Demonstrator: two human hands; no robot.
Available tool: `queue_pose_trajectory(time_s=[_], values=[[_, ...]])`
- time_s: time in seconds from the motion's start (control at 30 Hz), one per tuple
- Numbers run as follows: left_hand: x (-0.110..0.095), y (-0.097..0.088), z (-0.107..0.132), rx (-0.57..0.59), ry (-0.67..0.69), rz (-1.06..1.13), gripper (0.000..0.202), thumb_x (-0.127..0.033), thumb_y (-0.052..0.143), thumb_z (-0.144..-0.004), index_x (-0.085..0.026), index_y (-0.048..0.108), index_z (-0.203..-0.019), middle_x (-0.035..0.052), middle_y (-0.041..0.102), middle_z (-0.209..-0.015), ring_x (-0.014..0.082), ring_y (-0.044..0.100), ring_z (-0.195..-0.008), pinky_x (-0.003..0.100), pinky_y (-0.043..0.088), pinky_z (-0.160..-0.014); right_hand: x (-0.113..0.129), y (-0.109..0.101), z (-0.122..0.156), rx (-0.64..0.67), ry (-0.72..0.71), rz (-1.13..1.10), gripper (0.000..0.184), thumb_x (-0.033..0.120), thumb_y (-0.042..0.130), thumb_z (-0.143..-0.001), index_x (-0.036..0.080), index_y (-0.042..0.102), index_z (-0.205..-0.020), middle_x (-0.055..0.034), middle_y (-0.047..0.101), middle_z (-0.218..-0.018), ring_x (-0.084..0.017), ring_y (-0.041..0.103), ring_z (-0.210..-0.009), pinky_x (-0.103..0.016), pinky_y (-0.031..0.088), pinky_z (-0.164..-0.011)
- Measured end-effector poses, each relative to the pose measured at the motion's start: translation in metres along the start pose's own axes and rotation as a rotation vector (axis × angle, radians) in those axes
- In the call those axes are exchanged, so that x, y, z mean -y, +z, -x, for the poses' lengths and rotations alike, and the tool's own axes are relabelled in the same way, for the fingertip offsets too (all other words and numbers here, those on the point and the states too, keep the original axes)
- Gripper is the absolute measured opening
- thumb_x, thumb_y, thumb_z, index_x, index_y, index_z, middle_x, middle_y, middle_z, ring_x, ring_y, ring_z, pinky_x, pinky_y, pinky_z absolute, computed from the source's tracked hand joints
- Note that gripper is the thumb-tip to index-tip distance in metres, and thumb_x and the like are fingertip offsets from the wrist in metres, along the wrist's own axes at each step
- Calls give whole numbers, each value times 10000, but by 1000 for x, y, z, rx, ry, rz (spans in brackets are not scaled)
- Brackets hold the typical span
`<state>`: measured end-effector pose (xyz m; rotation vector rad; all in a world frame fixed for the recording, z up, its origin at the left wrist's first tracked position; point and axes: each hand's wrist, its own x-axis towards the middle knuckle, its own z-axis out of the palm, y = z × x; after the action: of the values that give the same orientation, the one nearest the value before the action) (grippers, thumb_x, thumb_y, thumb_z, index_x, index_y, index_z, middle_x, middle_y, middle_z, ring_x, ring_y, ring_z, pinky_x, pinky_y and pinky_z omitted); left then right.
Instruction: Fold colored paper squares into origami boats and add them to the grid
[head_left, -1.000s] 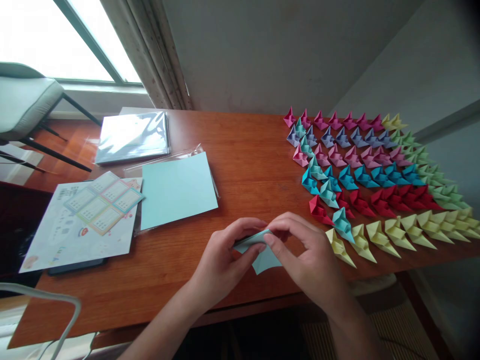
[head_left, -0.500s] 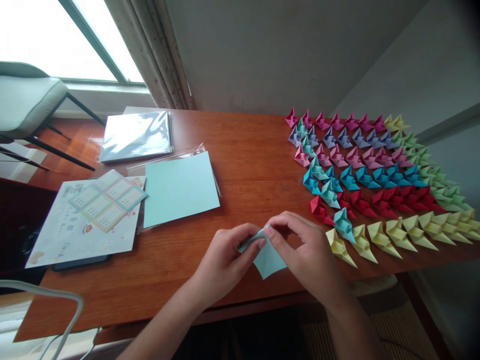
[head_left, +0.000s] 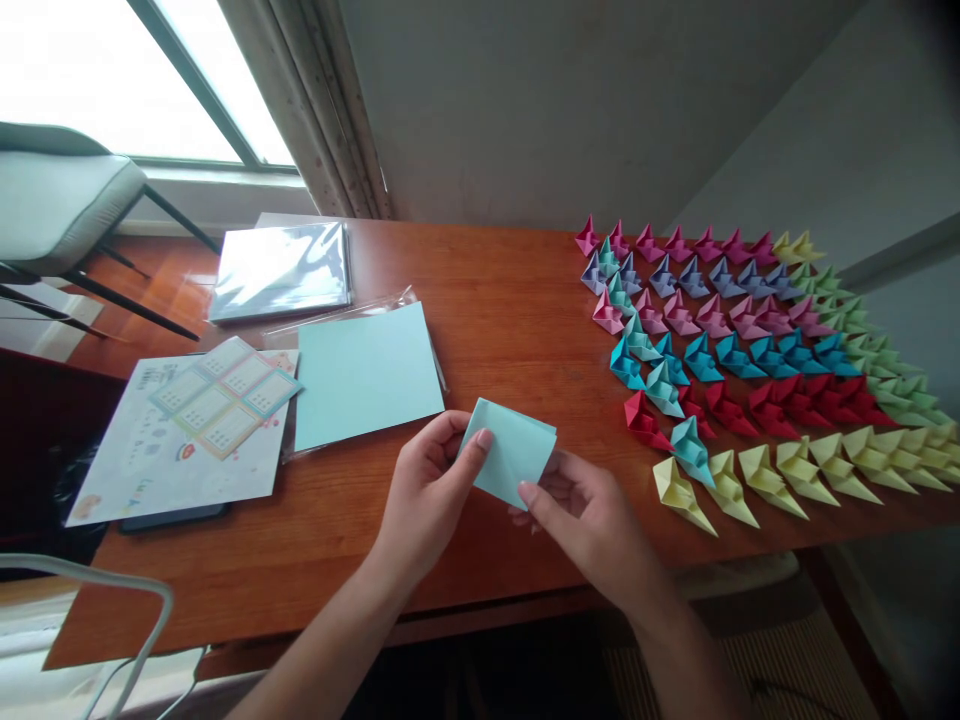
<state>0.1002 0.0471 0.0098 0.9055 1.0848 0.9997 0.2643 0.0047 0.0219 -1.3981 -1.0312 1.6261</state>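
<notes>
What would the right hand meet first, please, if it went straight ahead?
The right hand would first meet the folded paper it holds; beyond, perhaps the pale blue sheet, though depth is unclear.

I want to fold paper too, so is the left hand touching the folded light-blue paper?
Touching. The head view shows it: the left hand holds the folded light-blue paper, with its thumb lying over the front near the left edge.
</notes>
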Motion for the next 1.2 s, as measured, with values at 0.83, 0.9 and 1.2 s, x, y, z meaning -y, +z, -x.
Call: queue_pose_trajectory(time_s=[0.83, 0.9, 1.2], values=[[-3, 4, 6, 318, 200, -541, 231, -310, 588, -964, -158, 632, -796, -62, 460, -617, 66, 379, -560, 202, 312, -533, 18, -26, -15, -98, -401, 507, 149, 308, 615, -965, 223, 701, -879, 2, 689, -841, -149, 636, -803, -245, 488, -738], [-2, 4, 7, 294, 189, -483, 190, -314, 603, -956, -157, 667, -869, -38, 555, -668, 78, 457, -592, 194, 358, -546, 15, -30, -14, -136, -400, 492, 142, 312, 620, -962, 230, 700, -878, 4, 691, -850, -150, 636, -809, -242, 491, -733], [4, 2, 5, 211, 158, -344, 182, -305, 635, -938, -151, 710, -875, 2, 645, -708, 101, 520, -622, 187, 421, -564, 12, -35, -11, -204, -394, 482, 136, 321, 622, -959, 237, 688, -874, 3, 693, -873, -157, 640, -833, -240, 499, -740]])
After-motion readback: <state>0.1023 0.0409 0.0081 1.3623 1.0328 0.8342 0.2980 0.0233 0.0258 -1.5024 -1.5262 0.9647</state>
